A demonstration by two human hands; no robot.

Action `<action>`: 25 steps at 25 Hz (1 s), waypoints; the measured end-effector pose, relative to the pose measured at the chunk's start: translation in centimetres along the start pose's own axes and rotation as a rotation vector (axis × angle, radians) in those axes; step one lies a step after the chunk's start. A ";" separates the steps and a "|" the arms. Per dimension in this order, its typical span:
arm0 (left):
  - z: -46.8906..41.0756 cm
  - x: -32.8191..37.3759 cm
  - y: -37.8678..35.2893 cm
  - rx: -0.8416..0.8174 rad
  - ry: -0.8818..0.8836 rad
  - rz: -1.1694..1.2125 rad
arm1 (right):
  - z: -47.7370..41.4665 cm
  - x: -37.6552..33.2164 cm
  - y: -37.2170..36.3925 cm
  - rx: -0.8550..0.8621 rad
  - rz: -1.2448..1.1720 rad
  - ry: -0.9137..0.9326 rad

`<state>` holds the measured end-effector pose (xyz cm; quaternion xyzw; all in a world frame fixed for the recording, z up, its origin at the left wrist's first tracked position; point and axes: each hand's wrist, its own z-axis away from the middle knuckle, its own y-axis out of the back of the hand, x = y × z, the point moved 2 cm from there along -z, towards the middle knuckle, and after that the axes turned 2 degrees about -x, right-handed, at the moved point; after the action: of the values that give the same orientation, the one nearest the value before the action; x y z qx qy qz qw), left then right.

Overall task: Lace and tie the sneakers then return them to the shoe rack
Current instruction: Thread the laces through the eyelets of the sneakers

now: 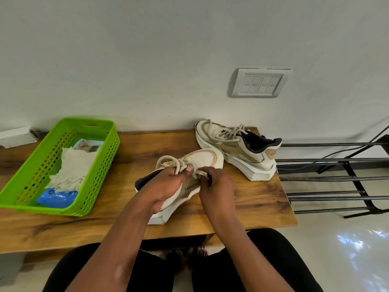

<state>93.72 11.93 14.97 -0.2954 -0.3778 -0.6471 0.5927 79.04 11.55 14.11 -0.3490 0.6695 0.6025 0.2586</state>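
Observation:
Two white and tan sneakers marked FASHION lie on a wooden table [117,157]. The near sneaker [202,159] lies in front of me, toe pointing away, with a loop of its beige lace [168,160] standing up on the left. My left hand [166,186] rests over its tongue and pinches the lace. My right hand [219,186] pinches the lace just to the right, thumbs almost touching. The far sneaker [237,148] sits at the table's back right corner, its laces loosely threaded.
A green plastic basket [99,169] with cloths and a blue packet stands on the table's left. A black metal shoe rack [336,178] stands to the right of the table. A switch plate [259,83] is on the white wall behind. My knees are under the table's front edge.

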 end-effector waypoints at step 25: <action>0.6 0.7 -0.2 0.115 0.064 0.250 | 7.7 -0.9 -6.0 -0.105 -0.282 -0.145</action>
<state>93.38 12.01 15.83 -0.2847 -0.3554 -0.5547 0.6964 83.72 19.13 9.94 -0.4081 0.5610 0.6180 0.3700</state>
